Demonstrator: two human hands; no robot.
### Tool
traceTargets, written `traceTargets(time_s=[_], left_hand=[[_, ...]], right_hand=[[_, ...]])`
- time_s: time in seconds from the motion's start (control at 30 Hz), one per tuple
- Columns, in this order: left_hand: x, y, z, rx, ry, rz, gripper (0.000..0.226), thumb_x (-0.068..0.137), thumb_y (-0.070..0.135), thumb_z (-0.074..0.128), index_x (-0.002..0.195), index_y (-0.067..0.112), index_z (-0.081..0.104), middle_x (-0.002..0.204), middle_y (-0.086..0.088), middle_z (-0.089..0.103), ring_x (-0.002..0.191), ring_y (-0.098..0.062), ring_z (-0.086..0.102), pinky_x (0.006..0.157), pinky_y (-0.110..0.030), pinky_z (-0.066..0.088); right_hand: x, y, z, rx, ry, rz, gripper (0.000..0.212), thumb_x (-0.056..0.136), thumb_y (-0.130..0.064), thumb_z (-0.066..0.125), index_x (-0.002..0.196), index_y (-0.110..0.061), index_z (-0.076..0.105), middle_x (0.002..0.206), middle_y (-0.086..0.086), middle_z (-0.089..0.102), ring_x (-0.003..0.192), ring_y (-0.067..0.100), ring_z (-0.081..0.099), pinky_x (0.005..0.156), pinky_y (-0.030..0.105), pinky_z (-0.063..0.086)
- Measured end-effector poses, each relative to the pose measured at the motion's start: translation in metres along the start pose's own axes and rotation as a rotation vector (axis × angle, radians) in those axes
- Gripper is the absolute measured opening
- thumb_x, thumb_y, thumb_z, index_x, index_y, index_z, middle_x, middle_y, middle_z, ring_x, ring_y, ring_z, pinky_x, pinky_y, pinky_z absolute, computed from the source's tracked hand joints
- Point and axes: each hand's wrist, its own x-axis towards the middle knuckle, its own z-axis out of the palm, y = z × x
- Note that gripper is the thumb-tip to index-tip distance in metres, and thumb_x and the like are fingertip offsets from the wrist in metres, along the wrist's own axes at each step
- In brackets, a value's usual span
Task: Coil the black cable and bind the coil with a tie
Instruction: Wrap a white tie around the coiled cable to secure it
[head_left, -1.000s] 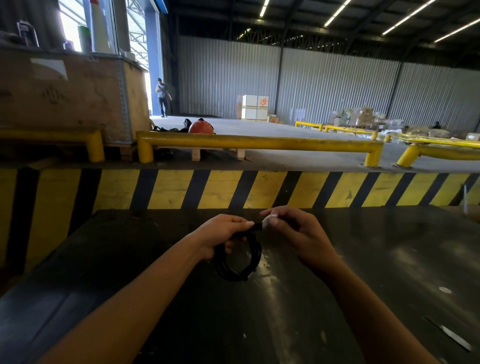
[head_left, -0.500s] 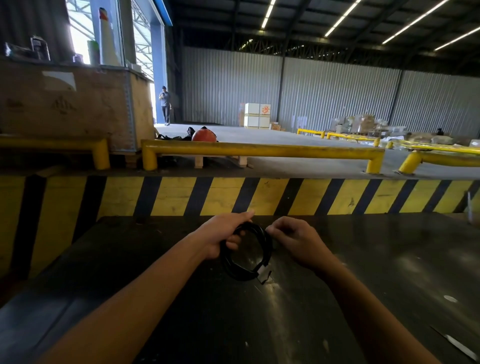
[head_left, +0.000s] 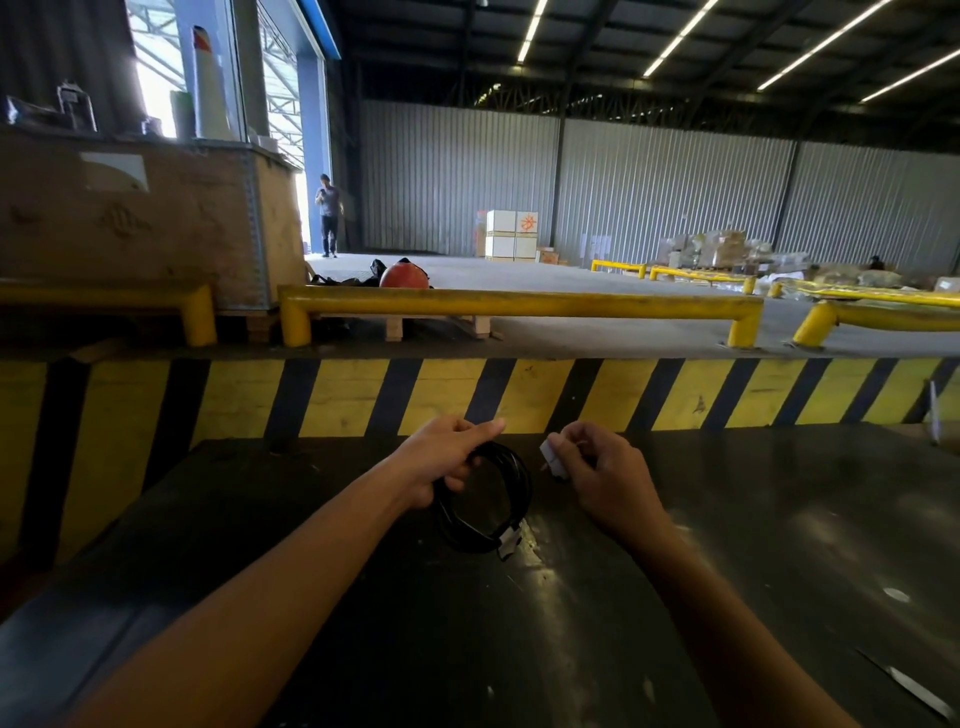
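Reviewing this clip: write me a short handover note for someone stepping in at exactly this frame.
Left hand: shut on the black cable coil, holding it at its top, above the dark table.
Right hand: pinching a small white piece beside the coil; whether it is the tie cannot be told.
Done: cable is coiled; a light band shows at the coil's lower edge.
Left: confirm the band binds every loop, then set the coil down.

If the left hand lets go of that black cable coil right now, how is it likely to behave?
The black cable coil would probably spring loose: no tie is visible around it, and only the left hand pinches its loops. It seems light, since it hangs from a few fingers. The pale connector at its bottom would likely reach the dark table first.
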Motion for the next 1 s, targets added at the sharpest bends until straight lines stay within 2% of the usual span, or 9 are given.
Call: traceTargets(time_s=[0.13,0.2,0.27,0.37,0.53,0.67,0.77,0.87,1.0], left_hand=[[0.0,-0.001,0.004,0.01,-0.005,-0.054,0.037,0.086,0.04,0.062,0.104,0.008,0.059,0.07,-0.002,0.056,0.038,-0.003,0.041,0.035,-0.015,0.033],[-0.001,-0.002,0.007,0.004,-0.023,-0.056,0.035,0.086,0.041,0.062,0.099,0.008,0.061,0.067,0.0,0.056,0.039,-0.003,0.04,0.035,-0.015,0.033],[-0.001,-0.002,0.01,-0.012,-0.045,-0.038,0.036,0.086,0.043,0.061,0.099,0.009,0.06,0.064,0.001,0.056,0.039,-0.003,0.04,0.035,-0.015,0.033],[-0.001,-0.002,0.012,0.02,-0.05,-0.01,0.038,0.086,0.046,0.06,0.099,0.01,0.058,0.062,0.002,0.053,0.039,-0.003,0.039,0.034,-0.016,0.033],[-0.002,-0.001,0.012,0.053,-0.105,-0.043,0.045,0.085,0.05,0.06,0.104,0.01,0.057,0.061,0.003,0.051,0.04,-0.004,0.037,0.035,-0.016,0.032],[-0.005,0.003,0.01,-0.04,-0.193,0.002,0.042,0.084,0.048,0.062,0.101,0.01,0.059,0.056,0.006,0.058,0.042,-0.004,0.044,0.04,-0.016,0.039],[-0.009,-0.002,0.004,-0.088,-0.247,0.081,0.042,0.078,0.04,0.069,0.11,0.013,0.06,0.084,-0.004,0.066,0.068,-0.012,0.061,0.063,-0.025,0.053],[-0.013,-0.019,-0.003,-0.156,-0.319,0.071,0.046,0.077,0.032,0.07,0.118,0.015,0.058,0.108,-0.012,0.064,0.096,-0.025,0.063,0.084,-0.039,0.053],[-0.016,-0.035,0.0,-0.344,-0.312,0.064,0.04,0.082,0.022,0.062,0.119,0.009,0.058,0.106,-0.012,0.064,0.101,-0.027,0.065,0.081,-0.042,0.055]], right_hand=[[0.002,-0.001,0.001,0.201,0.035,0.072,0.01,0.092,-0.028,0.048,0.086,-0.025,0.055,0.078,0.0,0.068,0.068,0.003,0.067,0.055,0.014,0.05],[0.003,0.0,0.003,0.147,0.027,0.094,0.011,0.092,-0.03,0.048,0.089,-0.023,0.056,0.081,-0.001,0.066,0.07,0.004,0.065,0.057,0.017,0.048],[0.003,0.0,0.008,0.006,-0.095,0.114,0.011,0.091,-0.032,0.05,0.089,-0.024,0.057,0.081,-0.005,0.063,0.069,0.001,0.061,0.056,0.014,0.044],[0.002,0.001,0.009,0.17,-0.332,0.176,0.011,0.09,-0.03,0.053,0.085,-0.023,0.059,0.079,-0.006,0.063,0.068,0.0,0.061,0.062,0.018,0.046],[0.003,0.001,0.002,0.156,-0.499,0.205,0.008,0.088,-0.028,0.058,0.084,-0.022,0.06,0.078,-0.003,0.062,0.064,0.001,0.058,0.063,0.022,0.044],[0.001,0.0,0.008,-0.028,-0.299,0.064,0.006,0.087,-0.026,0.059,0.081,-0.025,0.058,0.077,-0.003,0.062,0.063,0.0,0.058,0.061,0.021,0.045],[0.001,0.002,0.006,-0.094,-0.159,0.019,0.006,0.087,-0.026,0.059,0.081,-0.023,0.058,0.077,-0.002,0.063,0.067,0.007,0.06,0.059,0.021,0.047],[0.003,0.004,-0.002,-0.001,-0.072,0.08,0.009,0.087,-0.023,0.058,0.085,-0.014,0.059,0.081,0.003,0.064,0.073,0.014,0.062,0.065,0.028,0.052],[0.008,0.007,-0.012,0.16,-0.065,0.155,0.014,0.088,-0.022,0.058,0.085,-0.008,0.06,0.071,0.0,0.06,0.058,-0.001,0.057,0.054,0.013,0.047]])
